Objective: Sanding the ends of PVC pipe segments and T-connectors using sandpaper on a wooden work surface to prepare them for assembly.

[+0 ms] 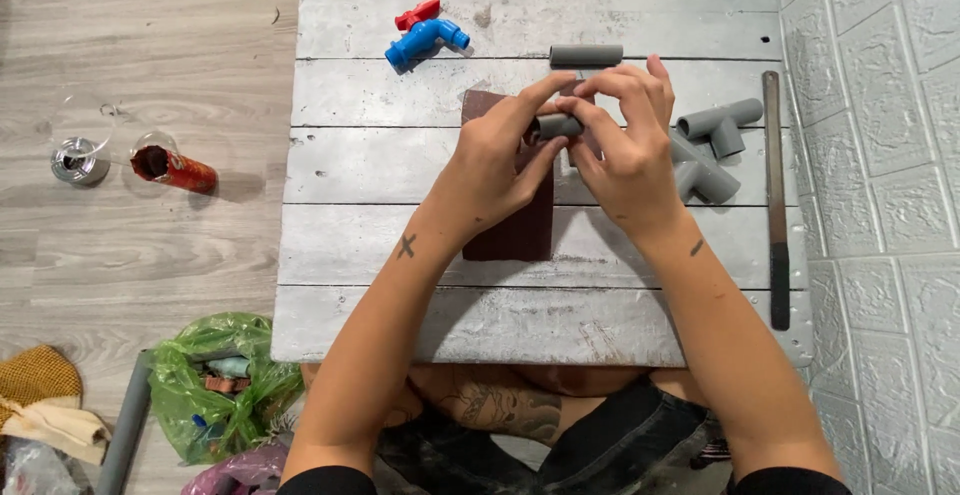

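Note:
Both my hands meet over the middle of a grey plank table (pixel 400 255). My left hand (pixel 500 160) and my right hand (pixel 625 140) together grip a short grey pipe piece (pixel 558 126) between their fingertips. Under them lies a dark brown rectangular sheet (pixel 520 230). Another short grey pipe piece (pixel 586 55) lies just beyond my hands. Grey tee fittings (pixel 720 125) sit to the right of my right hand, one partly hidden by it.
A blue tap with a red handle (pixel 425 35) lies at the table's far left. A long dark flat tool (pixel 775 195) lies along the right edge, by a white wall. On the floor: an open red can (pixel 175 168), a metal lid (pixel 80 160), a green bag (pixel 215 385), a grey pipe (pixel 125 425).

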